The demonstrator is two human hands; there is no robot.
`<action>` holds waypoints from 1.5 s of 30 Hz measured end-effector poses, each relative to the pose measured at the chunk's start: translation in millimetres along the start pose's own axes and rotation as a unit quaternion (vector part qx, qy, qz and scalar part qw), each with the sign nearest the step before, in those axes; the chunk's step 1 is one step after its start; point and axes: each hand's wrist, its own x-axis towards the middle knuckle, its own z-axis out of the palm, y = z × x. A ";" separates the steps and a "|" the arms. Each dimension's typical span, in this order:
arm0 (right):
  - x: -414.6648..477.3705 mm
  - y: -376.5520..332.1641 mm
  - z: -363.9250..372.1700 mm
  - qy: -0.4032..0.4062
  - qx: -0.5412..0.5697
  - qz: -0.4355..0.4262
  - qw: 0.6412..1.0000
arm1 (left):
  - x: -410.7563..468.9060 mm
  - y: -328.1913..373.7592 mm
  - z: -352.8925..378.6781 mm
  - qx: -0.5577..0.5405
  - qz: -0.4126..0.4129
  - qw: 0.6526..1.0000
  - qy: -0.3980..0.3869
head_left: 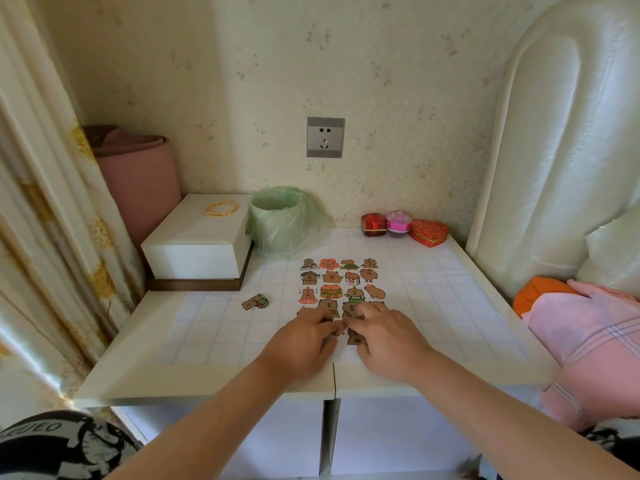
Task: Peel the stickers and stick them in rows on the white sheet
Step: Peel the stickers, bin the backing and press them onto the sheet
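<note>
**Pinching a brown sticker at the near edge of the white sheet**

Hanging at the far left is a glossy, folded curtain (52, 202), with a pink roll (138, 178) of soft matting standing behind it. A smooth white rectangular box (197, 244) is sitting on the surface (207, 372), carrying thin gold bangles (221, 208), and a crinkled green plastic bag (280, 220) is lining a round bin beside it. A loose die-cut sticker (256, 302) is lying alone on the gridded covering. Cartoon stickers (331, 291) are standing in neat rows on the white sheet (318, 285). The left hand (308, 336) is curling its fingers and pinching a small brown sticker (340, 328) just above the sheet's near edge; the right hand (384, 334) is meeting it there, fingertips pinching the same piece. Shiny foil boxes (374, 224) and a red heart-shaped box (428, 233) are resting by the wall. A padded, pearly headboard (554, 168) and pink checked cloth (588, 334) are filling the right.
</note>
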 end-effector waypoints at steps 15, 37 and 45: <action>-12.2 -8.8 4.1 0.053 -0.050 0.024 0.997 | -9.5 7.2 -7.0 0.052 -0.008 0.997 -0.060; 15.3 -8.4 -8.2 0.076 -0.013 0.063 0.995 | -11.9 5.1 -33.6 -0.191 -0.079 0.976 -0.071; 75.6 -55.2 -16.7 0.011 0.152 0.062 0.986 | 0.5 -59.1 -77.6 -0.025 -0.261 0.964 0.044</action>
